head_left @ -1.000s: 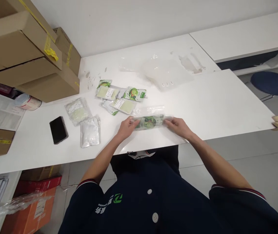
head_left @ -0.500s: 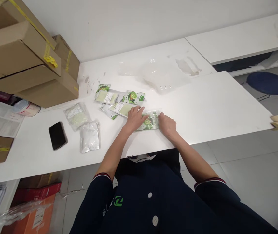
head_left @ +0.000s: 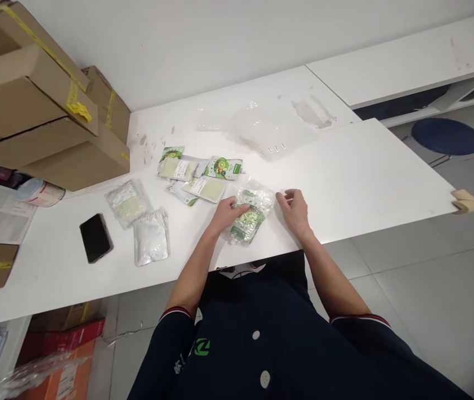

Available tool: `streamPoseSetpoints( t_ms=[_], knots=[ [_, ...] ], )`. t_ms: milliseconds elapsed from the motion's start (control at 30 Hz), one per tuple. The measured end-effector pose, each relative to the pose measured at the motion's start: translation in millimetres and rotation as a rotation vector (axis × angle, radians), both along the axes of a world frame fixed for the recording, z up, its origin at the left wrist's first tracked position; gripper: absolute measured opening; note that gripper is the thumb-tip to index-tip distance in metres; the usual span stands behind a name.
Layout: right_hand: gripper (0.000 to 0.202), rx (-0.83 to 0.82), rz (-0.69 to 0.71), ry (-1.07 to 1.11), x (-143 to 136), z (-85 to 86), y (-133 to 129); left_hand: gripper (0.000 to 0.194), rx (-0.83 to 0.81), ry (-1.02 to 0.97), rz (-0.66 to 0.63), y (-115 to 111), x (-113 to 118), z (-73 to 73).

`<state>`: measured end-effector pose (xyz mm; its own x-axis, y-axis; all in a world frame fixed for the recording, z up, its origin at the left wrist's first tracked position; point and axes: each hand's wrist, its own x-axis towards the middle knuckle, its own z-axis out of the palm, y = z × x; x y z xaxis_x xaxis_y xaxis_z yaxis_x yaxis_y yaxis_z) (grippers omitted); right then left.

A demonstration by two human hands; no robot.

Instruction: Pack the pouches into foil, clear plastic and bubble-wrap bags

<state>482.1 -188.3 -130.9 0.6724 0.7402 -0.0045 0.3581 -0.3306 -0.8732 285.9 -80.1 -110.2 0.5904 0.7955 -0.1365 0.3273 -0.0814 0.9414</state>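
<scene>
A green-and-white pouch with a fruit picture, inside a clear plastic bag [head_left: 250, 218], lies tilted near the front edge of the table. My left hand [head_left: 223, 215] grips its left side, thumb on top and fingers partly hidden underneath. Just right of the bag, my right hand [head_left: 295, 212] rests apart from it, fingers loosely bent and holding nothing. Beyond my left hand lies a loose group of similar pouches [head_left: 206, 189], some showing pale green backs with white labels. Farther left are a bagged pale green pouch [head_left: 127, 203] and a bagged silver pouch [head_left: 151, 238].
A black phone [head_left: 96, 238] lies at the left of the white table [head_left: 345, 183]. Stacked cardboard boxes [head_left: 54, 133] and a can [head_left: 40, 192] stand at far left. Clear plastic bags [head_left: 262, 130] lie toward the wall. A blue stool [head_left: 445, 136] stands at right.
The bagged pouch has turned from lying sideways to pointing toward me. My right hand has let go of its right end and opened; my left hand has shifted to its left side.
</scene>
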Motion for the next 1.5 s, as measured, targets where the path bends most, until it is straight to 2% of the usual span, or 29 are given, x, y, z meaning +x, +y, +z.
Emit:
streamPoseSetpoints(
  t_ms=[100,167,233,300,400,467,567,633,700,767,867,967,1033,1100,1200,1267,1333,1400,1433,1500],
  knots=[
    [0.057,0.114,0.168,0.457,-12.3,1.7,1.1,0.046,-0.202,-0.222,0.083,-7.9,-8.8,-9.6],
    [0.058,0.192,0.220,0.580,-23.9,3.0,9.1,0.055,-0.239,-0.276,0.133,-10.3,-11.4,-12.6],
    [0.061,0.233,0.187,0.541,-33.9,4.2,18.4,0.075,-0.179,-0.293,0.135,-9.0,-14.3,-11.8],
    [0.067,0.225,0.158,0.451,-40.0,5.0,25.5,0.086,-0.052,-0.285,0.065,-3.4,-18.4,-8.9],
    [0.065,0.227,0.174,0.346,-41.8,4.4,30.7,0.066,0.038,-0.211,-0.096,9.3,-24.1,-5.4],
    [0.049,0.253,0.182,0.319,-39.1,2.7,31.1,0.054,0.004,-0.161,-0.148,16.8,-25.0,-5.1],
    [0.032,0.267,0.224,0.370,-31.3,0.6,28.7,0.055,-0.023,-0.144,-0.159,22.4,-22.0,-5.2],
    [0.038,0.237,0.324,0.442,-24.8,1.3,26.3,0.062,-0.021,-0.139,-0.154,23.0,-19.3,-4.1],
    [0.057,0.183,0.426,0.490,-18.8,4.1,24.9,0.068,-0.014,-0.118,-0.139,22.7,-17.9,-1.7],
    [0.065,0.117,0.465,0.461,-14.6,8.9,25.5,0.070,0.000,-0.077,-0.122,22.3,-18.6,2.7],
    [0.045,-0.017,0.507,0.320,-14.3,19.5,28.7,0.058,0.055,0.048,-0.079,21.3,-24.3,14.0],
    [0.023,-0.046,0.551,0.133,-22.8,31.0,31.2,0.027,0.109,0.174,-0.086,19.5,-36.5,28.5],
    [0.020,0.009,0.593,0.074,-33.7,36.2,32.0,0.020,0.139,0.201,-0.090,17.8,-49.6,35.1],
    [0.022,0.024,0.663,0.146,-48.6,37.4,34.0,0.024,0.139,0.165,-0.054,15.6,-67.2,36.4],
    [0.025,-0.059,0.740,0.231,-77.8,32.0,44.2,0.024,0.032,0.118,0.047,9.2,-100.3,30.5],
    [0.024,-0.161,0.801,0.078,-100.8,27.1,57.5,0.024,0.047,0.225,0.165,1.1,-122.0,26.6],
    [0.024,-0.278,0.862,-0.148,-125.3,24.4,74.6,0.032,0.254,0.402,0.318,-11.0,-137.8,25.6],
    [0.026,-0.348,0.903,-0.282,-149.9,25.2,92.3,0.035,0.520,0.544,0.413,-25.7,-144.7,26.0],
    [0.027,-0.360,0.916,-0.308,-161.6,26.7,100.3,0.037,0.615,0.575,0.413,-33.0,-144.8,25.7],
    [0.028,-0.363,0.939,-0.329,-181.6,30.9,112.9,0.046,0.677,0.589,0.325,-45.6,-140.8,22.1]
  ],
)
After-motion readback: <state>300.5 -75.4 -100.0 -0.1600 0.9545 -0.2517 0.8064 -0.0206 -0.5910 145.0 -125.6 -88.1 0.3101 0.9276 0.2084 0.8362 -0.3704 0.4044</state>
